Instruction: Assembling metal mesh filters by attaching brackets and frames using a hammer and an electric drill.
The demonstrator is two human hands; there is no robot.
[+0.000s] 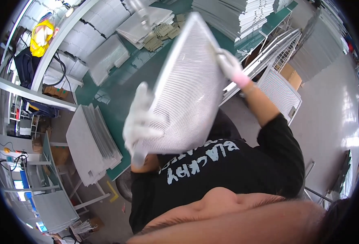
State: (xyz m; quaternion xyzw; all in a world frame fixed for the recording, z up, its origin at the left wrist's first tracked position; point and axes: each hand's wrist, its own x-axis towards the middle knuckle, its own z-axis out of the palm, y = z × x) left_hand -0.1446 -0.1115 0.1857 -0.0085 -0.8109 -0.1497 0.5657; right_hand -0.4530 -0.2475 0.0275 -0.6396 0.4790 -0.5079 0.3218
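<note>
A flat, finely ribbed panel [189, 89] with a pale frame is held up tilted in front of my chest, its corner pointing away from me. My left hand [140, 120], in a white glove, grips the near left edge, with fingers lying over the ribbed face. On the far right edge, my right hand [230, 67], in a white glove with a pink cuff, is closed around the frame. The panel hides part of the green table [136, 71] beneath it.
Stacked pale panels [92, 142] stand at the table's left. Small tan pieces [159, 38] and wrapped flat sheets [108, 59] lie on the far part. Tall white stacks [244, 18] rise at the back right. More framed panels [279, 91] lean right of the table.
</note>
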